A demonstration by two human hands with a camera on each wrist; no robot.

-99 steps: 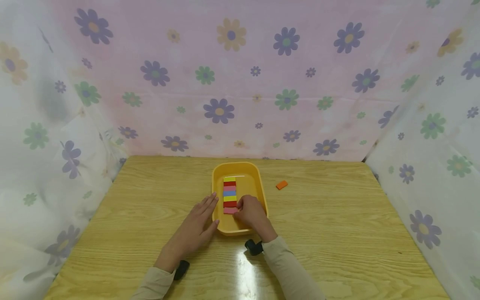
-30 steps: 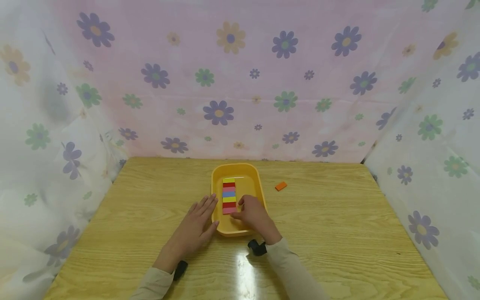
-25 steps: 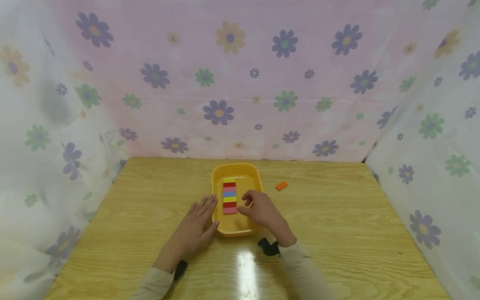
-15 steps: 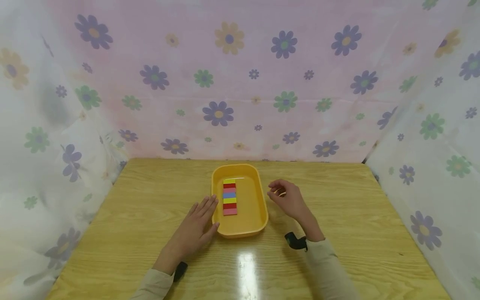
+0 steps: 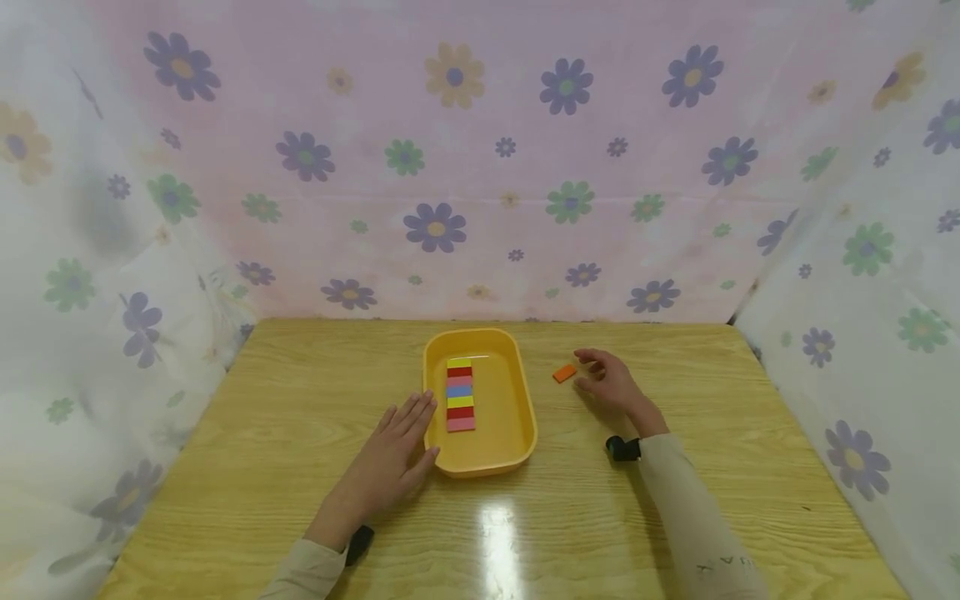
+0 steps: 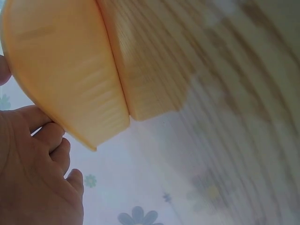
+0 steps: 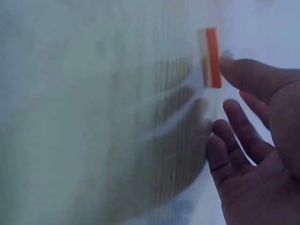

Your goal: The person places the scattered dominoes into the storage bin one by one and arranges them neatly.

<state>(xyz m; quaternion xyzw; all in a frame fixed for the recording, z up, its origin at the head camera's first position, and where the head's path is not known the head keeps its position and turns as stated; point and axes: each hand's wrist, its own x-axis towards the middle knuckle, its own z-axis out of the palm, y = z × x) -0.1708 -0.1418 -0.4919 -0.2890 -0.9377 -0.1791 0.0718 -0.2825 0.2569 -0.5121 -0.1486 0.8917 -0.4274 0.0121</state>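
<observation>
A yellow plastic tray stands on the table in the head view. Along its left side lies a column of flat coloured blocks in yellow, red, pink and blue, packed edge to edge. My left hand rests with straight fingers against the tray's left rim; the left wrist view has its fingertips at the tray's edge. To the right of the tray an orange block lies flat on the wood. My right hand is just right of that block, thumb and fingers apart, holding nothing.
The wooden table reaches back to a flower-print curtain, which also closes off both sides. A black wrist camera sits under the right wrist, and another under the left.
My right hand has let go of the pink block at the column's near end, left the tray and moved right to beside the orange block. The left hand has stayed at the rim.
</observation>
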